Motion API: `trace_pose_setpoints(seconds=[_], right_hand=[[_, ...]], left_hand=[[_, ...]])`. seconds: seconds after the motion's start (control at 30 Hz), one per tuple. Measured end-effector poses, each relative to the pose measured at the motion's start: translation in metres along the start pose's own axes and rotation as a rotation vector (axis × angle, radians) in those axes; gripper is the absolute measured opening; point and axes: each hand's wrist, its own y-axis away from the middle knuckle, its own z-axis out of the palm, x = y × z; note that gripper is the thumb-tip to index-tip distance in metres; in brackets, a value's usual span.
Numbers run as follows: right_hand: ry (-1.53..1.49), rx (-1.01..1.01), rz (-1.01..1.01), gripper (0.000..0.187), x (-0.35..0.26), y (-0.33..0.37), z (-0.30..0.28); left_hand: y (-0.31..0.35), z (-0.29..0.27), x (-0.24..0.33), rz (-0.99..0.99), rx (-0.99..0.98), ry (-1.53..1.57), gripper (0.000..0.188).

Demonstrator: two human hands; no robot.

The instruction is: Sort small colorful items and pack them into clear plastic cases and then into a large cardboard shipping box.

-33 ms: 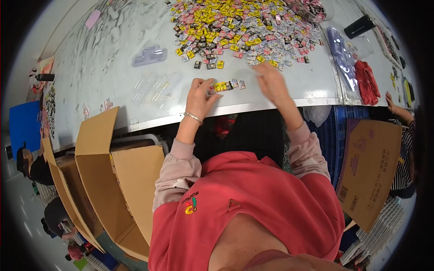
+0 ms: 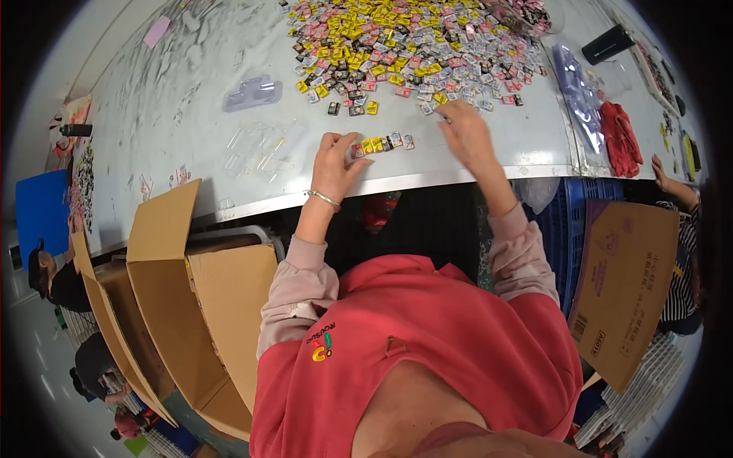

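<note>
A short row of small flat tile-like pieces (image 2: 376, 145), in red, yellow, black and white, lies near the table's front edge. One white piece (image 2: 408, 142) sits slightly apart at its right end. My left hand (image 2: 334, 164) closes its fingers and thumb around the row's left end. Farther right, my right hand (image 2: 467, 136) reaches the near edge of a large loose pile of similar pieces (image 2: 412, 57). Its fingers are bent and look apart from the thumb, beside a white piece (image 2: 427, 108); I see nothing held in them.
Clear plastic trays (image 2: 259, 149) and a bluish one (image 2: 253, 93) lie on the left. Stacked clear packaging (image 2: 578, 95), a red cloth (image 2: 619, 137) and a black cylinder (image 2: 607, 44) are right. Cardboard boxes (image 2: 164, 305) (image 2: 622, 290) flank me. Other people work at both sides.
My right hand has shifted right and slightly up, along the pile's near edge. The left hand has hardly moved, and the row looks the same.
</note>
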Motion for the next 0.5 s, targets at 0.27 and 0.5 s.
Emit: trace_pose_setpoints(seconds=[0.27, 0.5], right_hand=[[0.053, -0.203, 0.06, 0.034, 0.012, 0.008, -0.01], [-0.228, -0.348, -0.081, 0.046, -0.012, -0.005, 0.008]], left_hand=[[-0.002, 0.001, 0.007, -0.005, -0.032, -0.073, 0.049], [-0.019, 0.015, 0.014, 0.005, -0.145, -0.242, 0.045]])
